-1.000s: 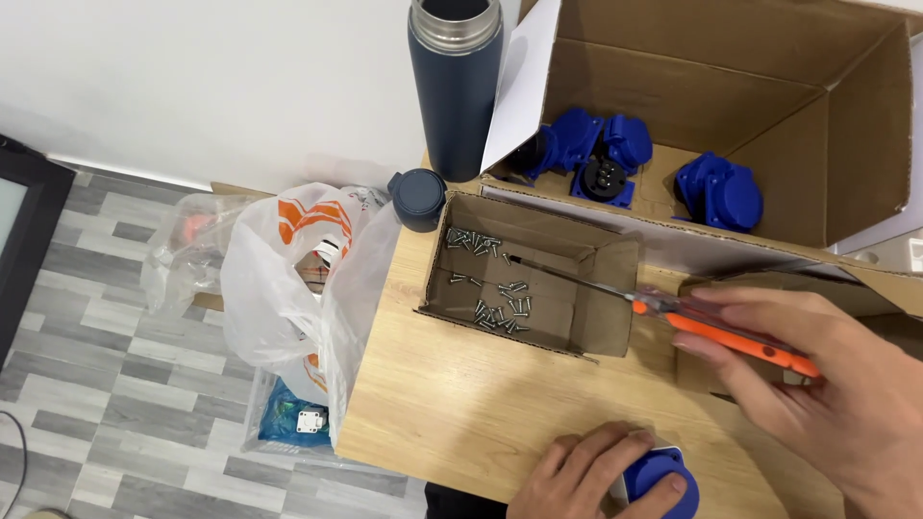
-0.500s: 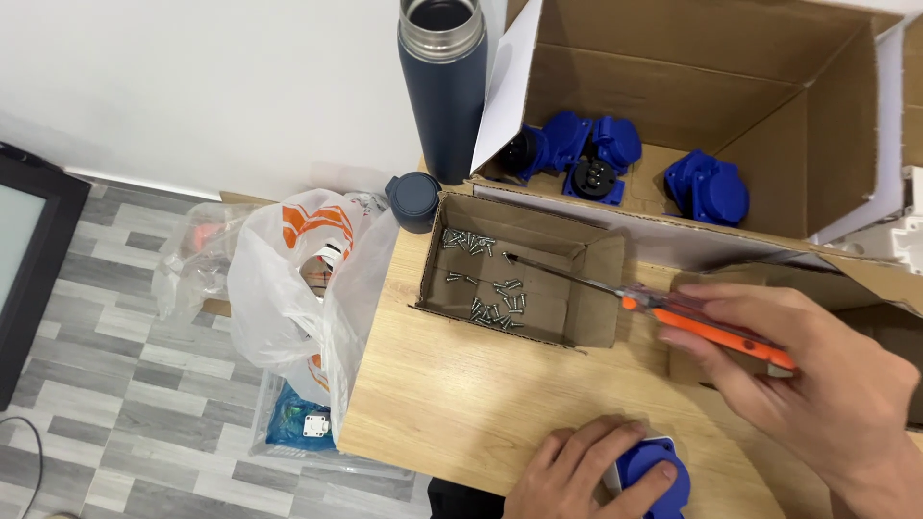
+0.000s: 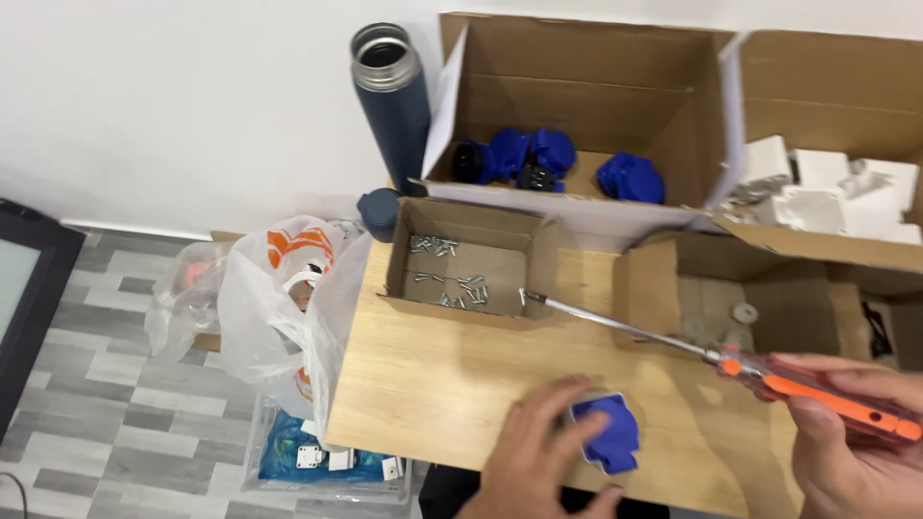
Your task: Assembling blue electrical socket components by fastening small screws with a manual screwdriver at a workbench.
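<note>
My left hand (image 3: 538, 461) grips a blue plastic socket part (image 3: 608, 434) pressed on the wooden table (image 3: 433, 384) near its front edge. My right hand (image 3: 856, 437) holds an orange-handled screwdriver (image 3: 817, 392); its long metal shaft runs up-left and the tip (image 3: 527, 296) reaches the edge of a small open cardboard box (image 3: 471, 264) with several silver screws (image 3: 452, 284) inside.
A large open carton (image 3: 577, 106) at the back holds several blue parts (image 3: 548, 159). Another carton (image 3: 836, 125) to the right holds white parts (image 3: 827, 187). A dark flask (image 3: 392, 101) and its lid (image 3: 380, 211) stand at back left. White plastic bags (image 3: 279, 298) hang off the table's left edge.
The view has shifted so the boxes sit higher and further left. The screwdriver tip has drawn back from inside the screw box to its right edge. My left hand stays on the blue part.
</note>
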